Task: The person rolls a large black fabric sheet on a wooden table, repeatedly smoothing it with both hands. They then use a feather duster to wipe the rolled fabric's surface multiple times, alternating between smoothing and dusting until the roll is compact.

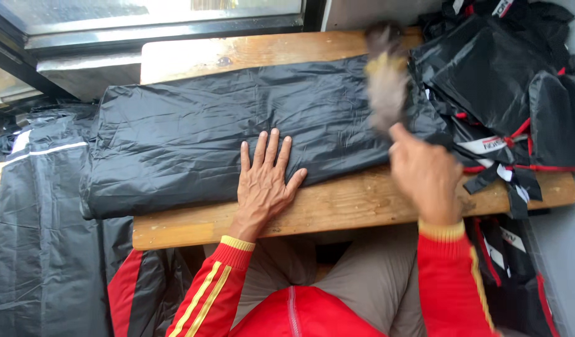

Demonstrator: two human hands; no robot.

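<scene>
Black, crinkled waterproof fabric: a folded black garment (237, 134) lies flat across a wooden board (362, 203), long side running left to right. Its left end overhangs the board's left edge and droops toward a pile of black rainwear with a pale stripe (44, 206) below.

Left hand (265, 178): released, palm down, fingers spread, pressed flat on the garment's near edge, heel of the palm reaching onto bare wood. Gripping nothing.

Right hand (424, 175): raised over the board's near-right part, closed around the handle end of a brush (384, 78) (heavily motion-blurred, greyish bristles with a yellowish band, exact kind hard to tell). The brush head sits over the garment's right end, near the far edge of the board.

Open room: a bare strip of wood along the near edge, from the left hand out to the right corner; another bare strip along the far edge under the window frame (156, 28). The right side is crowded: a stack of folded black pieces with red and white trim (506, 87) butts against the garment's right end, straps hanging off the board's near-right edge.

Red sleeves with yellow stripes and yellow cuffs on both arms.
</scene>
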